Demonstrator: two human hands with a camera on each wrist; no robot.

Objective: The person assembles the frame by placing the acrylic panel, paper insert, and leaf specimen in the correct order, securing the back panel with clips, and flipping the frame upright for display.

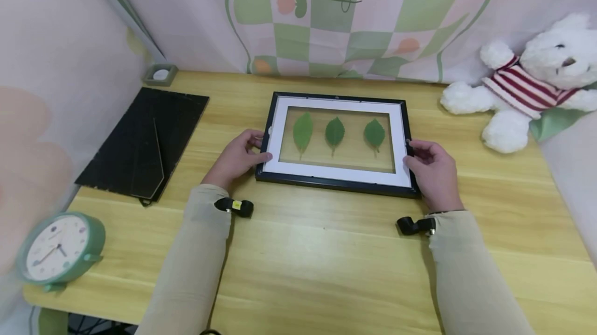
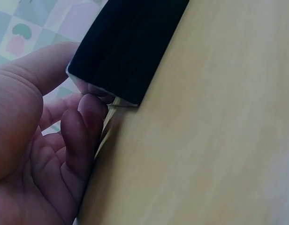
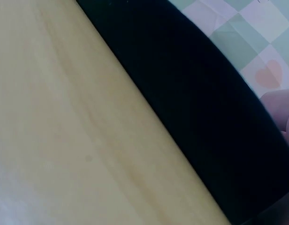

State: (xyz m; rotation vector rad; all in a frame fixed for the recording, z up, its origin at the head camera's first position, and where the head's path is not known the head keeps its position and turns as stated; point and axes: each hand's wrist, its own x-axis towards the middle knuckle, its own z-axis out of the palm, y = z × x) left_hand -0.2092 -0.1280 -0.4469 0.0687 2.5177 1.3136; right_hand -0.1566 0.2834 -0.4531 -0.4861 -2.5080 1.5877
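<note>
A black picture frame [image 1: 338,184] with a white mat [image 1: 336,173] lies face up. Three green leaves, a longer one [image 1: 303,131], a middle one [image 1: 335,130] and a right one [image 1: 374,134], show in its clear window. My left hand [image 1: 235,156] grips the left side, thumb on top; the left wrist view shows its fingers [image 2: 79,133] curled beneath the black edge [image 2: 125,47]. At the right side my right hand [image 1: 436,171] pinches the rim near the front corner. The frame's dark side [image 3: 182,103] hides most of that hand in the right wrist view.
Left on the wooden table [image 1: 322,262] lies a black backing board [image 1: 182,112] with a stand leg. A green clock [image 1: 60,247] stands front left, a small grey tray [image 1: 151,77] back left. A white teddy bear [image 1: 508,133] sits back right, before a checkered curtain [image 1: 326,39].
</note>
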